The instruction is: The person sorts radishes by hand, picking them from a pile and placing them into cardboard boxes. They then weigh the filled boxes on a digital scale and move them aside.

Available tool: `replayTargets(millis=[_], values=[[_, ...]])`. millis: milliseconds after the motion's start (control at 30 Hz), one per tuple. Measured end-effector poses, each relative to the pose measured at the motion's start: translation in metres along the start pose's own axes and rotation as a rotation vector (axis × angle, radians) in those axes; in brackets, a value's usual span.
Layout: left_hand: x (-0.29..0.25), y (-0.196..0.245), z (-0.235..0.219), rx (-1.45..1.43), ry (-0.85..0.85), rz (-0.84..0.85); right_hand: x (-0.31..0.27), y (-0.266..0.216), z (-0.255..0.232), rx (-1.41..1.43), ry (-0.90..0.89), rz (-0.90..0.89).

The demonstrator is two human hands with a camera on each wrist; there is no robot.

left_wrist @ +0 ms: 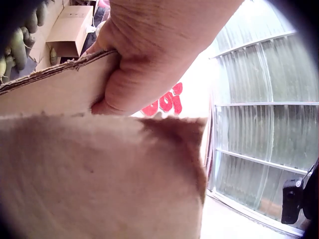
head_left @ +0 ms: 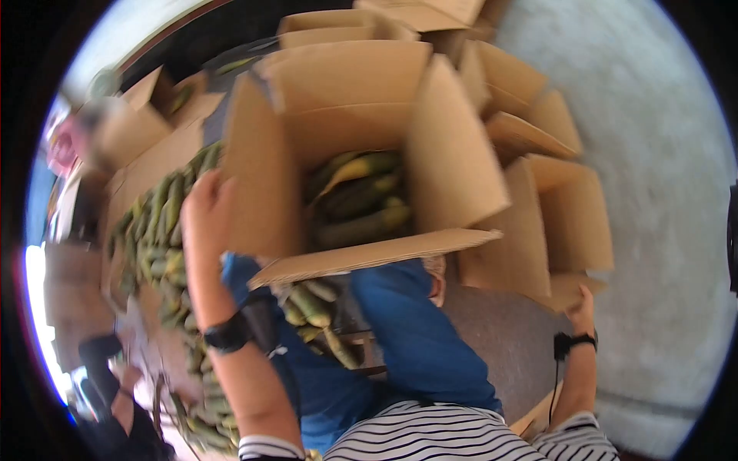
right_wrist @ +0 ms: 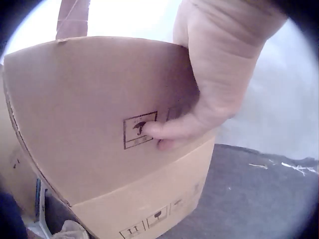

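In the head view, an open cardboard box [head_left: 350,77] stands before me with its flaps up and several green and yellowish cucumbers [head_left: 361,192] at its bottom. My left hand [head_left: 207,211] holds this box's left flap. The left wrist view shows the thumb of the left hand [left_wrist: 144,59] on one face of the cardboard flap [left_wrist: 55,89], with the other fingers mostly hidden behind. Off to the right, my right hand [head_left: 582,311] grips the near flap of another open box [head_left: 573,215]. Fingers of the right hand [right_wrist: 214,94] lie over a printed umbrella mark on that flap [right_wrist: 89,99].
A long heap of cucumbers [head_left: 165,223] lies at the left, with more cucumbers [head_left: 311,307] between my legs. Further open boxes [head_left: 515,84] stand behind and to the right. Another person's arm [head_left: 127,392] shows at lower left. Grey floor [head_left: 646,154] stretches along the right.
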State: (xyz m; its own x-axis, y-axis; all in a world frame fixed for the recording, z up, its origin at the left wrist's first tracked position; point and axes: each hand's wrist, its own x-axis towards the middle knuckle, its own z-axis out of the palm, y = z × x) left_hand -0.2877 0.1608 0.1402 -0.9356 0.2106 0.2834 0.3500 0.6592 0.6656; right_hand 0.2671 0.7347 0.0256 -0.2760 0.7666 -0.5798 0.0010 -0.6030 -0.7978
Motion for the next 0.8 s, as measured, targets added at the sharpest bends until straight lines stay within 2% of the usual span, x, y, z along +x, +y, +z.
replayTargets(millis=[33,233,300,400,467,567,800], values=[[0.003,0.000,0.001,-0.014,-0.013,0.018,0.013,0.004,-0.011,0.061,0.006,-0.024],[0.002,-0.001,0.003,-0.120,-0.020,0.018,-0.006,-0.003,0.018,0.084,-0.004,-0.081],[0.002,-0.007,0.002,-0.147,-0.053,0.014,-0.003,-0.006,0.023,0.139,-0.045,-0.135],[0.000,0.000,0.000,-0.143,-0.051,-0.003,0.018,0.001,0.038,0.184,-0.124,-0.107],[0.000,0.002,-0.001,-0.146,-0.043,0.000,0.030,0.005,0.057,0.219,-0.092,-0.129],[0.000,0.001,0.000,-0.186,-0.055,-0.026,0.051,0.003,0.090,0.287,-0.175,-0.181],[-0.002,0.004,-0.001,-0.095,-0.032,-0.040,0.089,-0.035,0.153,0.195,-0.104,-0.164]])
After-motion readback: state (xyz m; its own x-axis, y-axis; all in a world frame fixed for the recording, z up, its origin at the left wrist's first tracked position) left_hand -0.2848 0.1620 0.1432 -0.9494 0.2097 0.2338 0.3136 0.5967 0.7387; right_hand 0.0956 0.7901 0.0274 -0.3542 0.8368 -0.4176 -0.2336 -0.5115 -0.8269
